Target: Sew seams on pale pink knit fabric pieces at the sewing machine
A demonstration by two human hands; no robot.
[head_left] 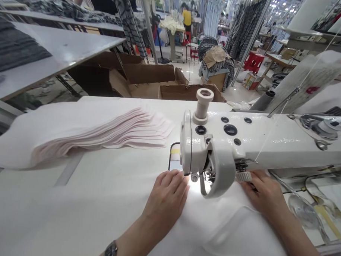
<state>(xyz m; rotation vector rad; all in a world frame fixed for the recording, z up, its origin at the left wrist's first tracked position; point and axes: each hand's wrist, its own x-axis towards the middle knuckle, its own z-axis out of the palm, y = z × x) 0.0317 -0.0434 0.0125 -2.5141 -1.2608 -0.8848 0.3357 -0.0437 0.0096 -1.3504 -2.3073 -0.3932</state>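
A white sewing machine (259,136) stands over a piece of white fabric (220,230) spread on the table, its lamp lighting the needle area. My left hand (168,193) lies palm down on this fabric, left of the presser foot, its fingers stretched forward and close together. On the other side, my right hand (265,191) reaches under the machine's arm. Its thumb and forefinger close on the fabric there, though the fingertips are partly hidden. White thread runs down from above to the machine head.
A fanned stack of pale pink cut pieces (111,129) lies at the left on the white table (106,193). Cardboard boxes (152,75) stand beyond its far edge. Another worktable (75,42) holds dark cloth. Red stools (253,62) and hanging garments are farther back.
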